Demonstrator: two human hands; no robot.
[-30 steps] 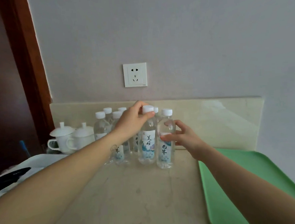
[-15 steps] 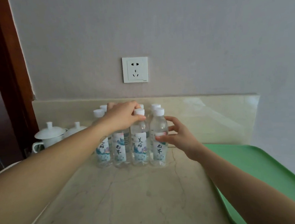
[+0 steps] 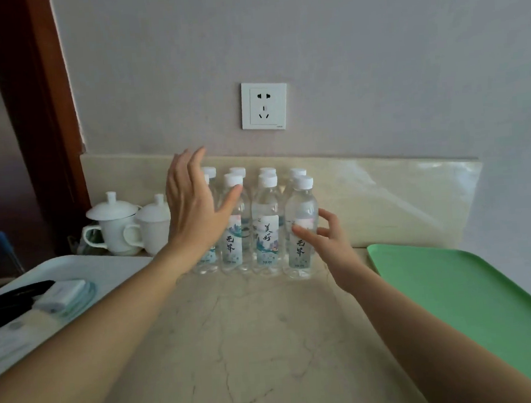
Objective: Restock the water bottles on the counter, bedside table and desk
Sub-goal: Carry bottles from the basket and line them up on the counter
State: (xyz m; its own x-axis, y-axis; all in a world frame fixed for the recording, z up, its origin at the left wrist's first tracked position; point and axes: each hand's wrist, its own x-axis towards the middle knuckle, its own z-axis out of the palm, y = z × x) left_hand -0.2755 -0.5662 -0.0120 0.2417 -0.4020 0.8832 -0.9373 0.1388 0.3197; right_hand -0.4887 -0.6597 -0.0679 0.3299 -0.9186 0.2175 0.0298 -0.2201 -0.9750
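Note:
Several clear water bottles [image 3: 266,230] with white caps and printed labels stand in two rows on the beige marble counter [image 3: 253,345], close to the backsplash. My left hand [image 3: 194,207] is raised in front of the left bottles with fingers straight and spread, holding nothing; it hides the leftmost bottles. My right hand [image 3: 328,244] is beside the front right bottle [image 3: 301,230], fingers loosely spread, its fingertips at or just off the label.
A green tray [image 3: 475,299] lies on the counter at the right. Two white lidded cups [image 3: 123,225] stand left of the bottles. A white tray [image 3: 43,298] with dark and white items sits at the front left. A wall socket [image 3: 264,105] is above.
My left hand has let go of the bottle caps and lifted with fingers spread. My right hand's fingers have eased off the front right bottle. The bottles stand lined up in rows.

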